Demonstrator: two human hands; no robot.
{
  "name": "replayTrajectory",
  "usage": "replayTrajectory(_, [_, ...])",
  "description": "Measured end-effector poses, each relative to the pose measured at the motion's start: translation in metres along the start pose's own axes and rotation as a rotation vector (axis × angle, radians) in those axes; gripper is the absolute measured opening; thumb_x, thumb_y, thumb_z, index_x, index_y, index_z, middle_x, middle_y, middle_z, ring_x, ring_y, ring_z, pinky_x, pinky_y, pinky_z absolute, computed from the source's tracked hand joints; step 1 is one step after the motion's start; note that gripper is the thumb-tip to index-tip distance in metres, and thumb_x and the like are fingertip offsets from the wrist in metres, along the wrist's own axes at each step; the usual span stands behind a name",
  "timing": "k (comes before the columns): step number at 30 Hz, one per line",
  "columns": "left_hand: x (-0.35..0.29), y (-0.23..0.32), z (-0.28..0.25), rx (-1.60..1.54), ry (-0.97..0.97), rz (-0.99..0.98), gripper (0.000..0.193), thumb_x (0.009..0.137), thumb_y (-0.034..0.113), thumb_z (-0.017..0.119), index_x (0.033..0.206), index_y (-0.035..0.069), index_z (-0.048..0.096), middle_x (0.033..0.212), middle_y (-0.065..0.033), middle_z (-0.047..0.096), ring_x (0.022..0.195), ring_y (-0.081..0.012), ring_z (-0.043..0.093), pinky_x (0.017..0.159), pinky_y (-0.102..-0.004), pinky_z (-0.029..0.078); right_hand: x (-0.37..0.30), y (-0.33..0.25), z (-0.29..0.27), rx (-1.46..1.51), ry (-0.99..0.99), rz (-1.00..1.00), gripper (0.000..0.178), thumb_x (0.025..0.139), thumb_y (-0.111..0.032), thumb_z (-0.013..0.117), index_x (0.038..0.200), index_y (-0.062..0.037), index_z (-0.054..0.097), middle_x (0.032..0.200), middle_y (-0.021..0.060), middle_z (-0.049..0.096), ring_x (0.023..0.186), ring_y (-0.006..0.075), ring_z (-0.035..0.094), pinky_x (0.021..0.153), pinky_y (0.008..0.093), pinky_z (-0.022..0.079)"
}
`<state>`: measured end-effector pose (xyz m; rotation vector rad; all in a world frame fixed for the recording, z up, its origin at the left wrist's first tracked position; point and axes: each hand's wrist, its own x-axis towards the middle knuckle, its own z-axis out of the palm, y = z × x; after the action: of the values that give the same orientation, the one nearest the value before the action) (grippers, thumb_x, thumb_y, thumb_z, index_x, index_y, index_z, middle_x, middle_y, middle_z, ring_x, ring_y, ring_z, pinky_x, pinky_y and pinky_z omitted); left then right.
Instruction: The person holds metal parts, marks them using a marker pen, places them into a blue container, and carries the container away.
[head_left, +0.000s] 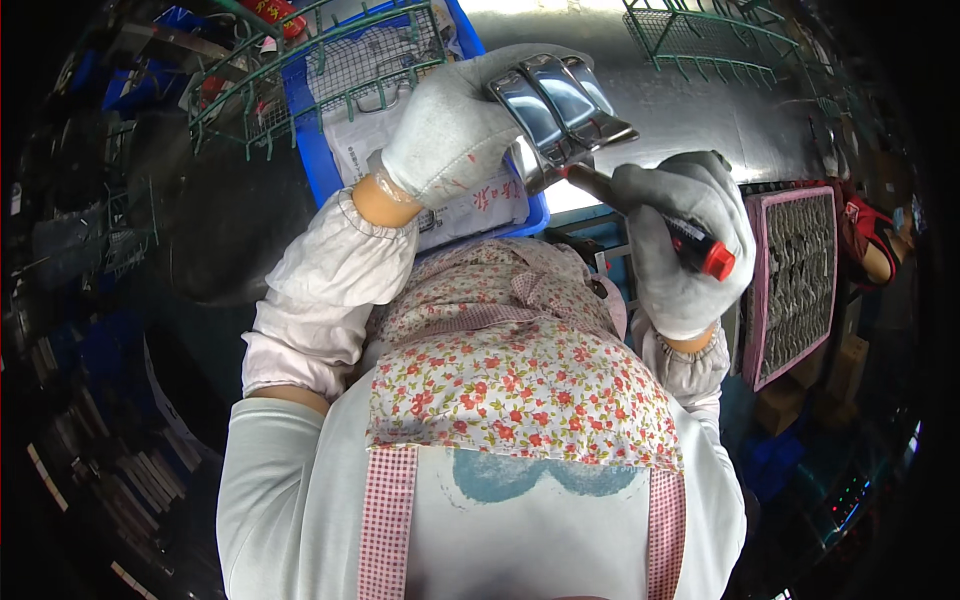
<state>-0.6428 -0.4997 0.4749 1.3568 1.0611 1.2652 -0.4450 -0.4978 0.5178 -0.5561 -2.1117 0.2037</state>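
In a white glove, my left hand [455, 130] holds up a shiny chromed metal part [555, 108] with curved, ribbed sections. Its fingers lie mostly behind the part. My right hand [690, 225], gloved too, is closed round a dark marker pen [600, 187] with a red end [718, 262] pointing back toward me. The pen's red tip meets or nearly meets the lower edge of the metal part; I cannot tell whether they touch. Beneath the left hand is a blue tray [322, 165] lined with printed paper [490, 205].
Green wire racks [350, 60] stand over the tray at the far left, and another green wire rack [710, 40] is at the far right. A grey metal tabletop [690, 115] stretches ahead. To the right stands a pink-framed panel [795, 280] with rows of grey pieces.
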Motion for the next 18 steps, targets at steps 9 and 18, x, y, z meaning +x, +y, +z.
replayTrajectory(9, [-0.011, 0.009, -0.003, 0.034, 0.086, 0.061, 0.033, 0.093, 0.008, 0.037, 0.119, -0.005, 0.051, 0.11, -0.0212, 0.06, 0.097, -0.0264, 0.062, 0.087, -0.0342, 0.052, 0.0, -0.011, 0.003, 0.039, -0.08, 0.002, 0.027, 0.058, 0.001, 0.07, 0.083, -0.0059, 0.065, 0.071, 0.0025, 0.064, 0.06, 0.0177, 0.058, 0.059, 0.03, 0.045])
replayTrajectory(18, [-0.013, 0.011, -0.016, 0.015, 0.052, 0.028, 0.031, 0.091, 0.008, 0.044, 0.119, -0.003, 0.053, 0.109, -0.0188, 0.061, 0.097, -0.0234, 0.062, 0.085, -0.0324, 0.052, 0.008, -0.001, 0.006, 0.022, 0.084, 0.108, 0.024, 0.064, 0.006, 0.067, 0.085, -0.0052, 0.066, 0.077, 0.006, 0.066, 0.068, 0.0208, 0.06, 0.062, 0.0291, 0.046])
